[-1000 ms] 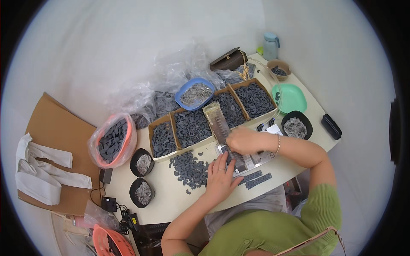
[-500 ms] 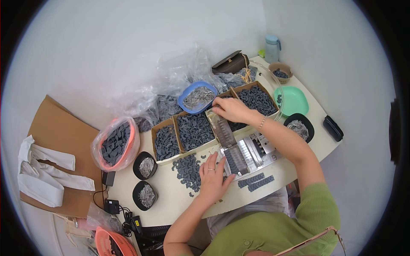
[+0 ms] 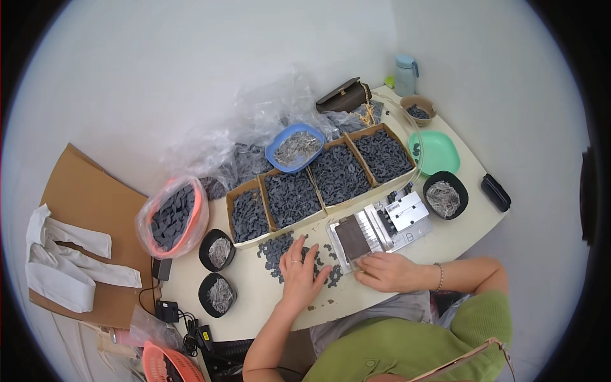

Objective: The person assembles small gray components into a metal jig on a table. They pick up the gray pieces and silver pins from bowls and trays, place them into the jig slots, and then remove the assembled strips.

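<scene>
Back from the cardboard trays, right hand (image 3: pixel 388 270) rests flat by the metal jig (image 3: pixel 375 230); left hand (image 3: pixel 299 274) spreads open over small dark parts (image 3: pixel 277 248) — light, stiff, best pinched singly.

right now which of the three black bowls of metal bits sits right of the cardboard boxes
The black bowl beside the green dish, past the metal jig. The other two black bowls sit together at the table's left end.
</scene>
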Demonstrator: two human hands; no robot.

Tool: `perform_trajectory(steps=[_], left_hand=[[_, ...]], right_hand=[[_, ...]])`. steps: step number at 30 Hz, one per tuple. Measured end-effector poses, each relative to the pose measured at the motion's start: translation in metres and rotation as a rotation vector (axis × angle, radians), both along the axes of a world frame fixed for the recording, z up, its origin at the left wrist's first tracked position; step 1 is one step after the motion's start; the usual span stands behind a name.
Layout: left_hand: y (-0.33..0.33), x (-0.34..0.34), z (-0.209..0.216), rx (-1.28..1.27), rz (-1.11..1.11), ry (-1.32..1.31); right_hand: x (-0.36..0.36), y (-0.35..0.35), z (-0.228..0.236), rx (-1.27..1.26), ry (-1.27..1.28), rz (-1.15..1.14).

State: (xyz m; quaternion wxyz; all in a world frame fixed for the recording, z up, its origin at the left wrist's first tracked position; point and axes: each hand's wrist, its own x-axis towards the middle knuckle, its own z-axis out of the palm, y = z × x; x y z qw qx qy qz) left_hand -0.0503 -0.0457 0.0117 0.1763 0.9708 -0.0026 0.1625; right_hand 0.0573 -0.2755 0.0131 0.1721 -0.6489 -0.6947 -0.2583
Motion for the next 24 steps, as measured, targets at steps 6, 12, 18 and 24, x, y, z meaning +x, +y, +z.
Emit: perform_trajectory(steps=[6, 12, 18, 24], left_hand=[[-0.003, 0.002, 0.006, 0.007, -0.019, 0.005], [-0.006, -0.006, 0.004, 0.009, -0.042, -0.009], [-0.017, -0.005, 0.002, 0.016, -0.093, -0.025], [-0.019, -0.001, -0.006, -0.073, -0.203, -0.093]], right_hand=[[-0.010, -0.002, 0.003, -0.070, -0.153, -0.039], [-0.010, -0.003, 0.007, -0.079, -0.185, -0.018], [-0.012, -0.004, 0.005, -0.082, -0.139, -0.037], [0.023, 0.006, 0.018, 0.186, 0.021, 0.007]])
